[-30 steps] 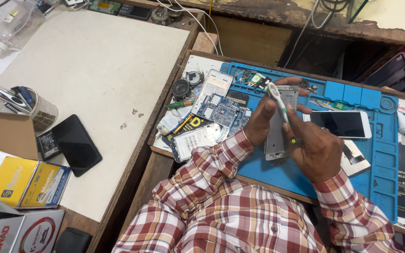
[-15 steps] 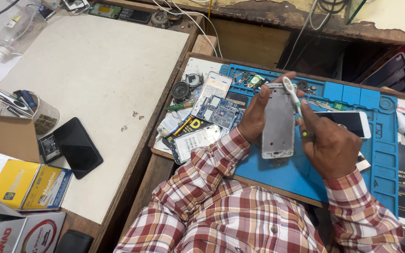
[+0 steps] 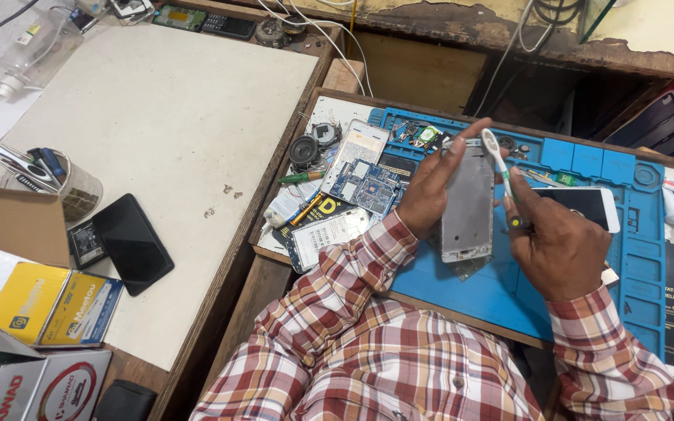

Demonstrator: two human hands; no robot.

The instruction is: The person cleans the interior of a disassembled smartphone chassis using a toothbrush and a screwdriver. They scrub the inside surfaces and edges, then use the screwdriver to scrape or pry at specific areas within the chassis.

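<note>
My left hand [image 3: 429,187] holds a grey metal phone frame [image 3: 468,201] upright by its left edge, above the blue work mat [image 3: 626,265]. In my right hand [image 3: 557,248] is a white toothbrush [image 3: 498,158], its head resting against the top right corner of the frame. A blue circuit board [image 3: 368,183] and other phone parts lie on the tray to the left of my left hand. A white phone [image 3: 587,206] lies on the mat behind my right hand.
A black phone [image 3: 130,242] and a small battery [image 3: 84,243] lie on the white bench at left. A jar of tools [image 3: 56,183] stands near them, with yellow boxes [image 3: 48,306] in front. Cables and a plastic bottle [image 3: 37,48] sit at the back.
Both hands have lifted and turned the phone frame, so its flat side faces me. The toothbrush has shifted from the frame's middle to its top right corner.
</note>
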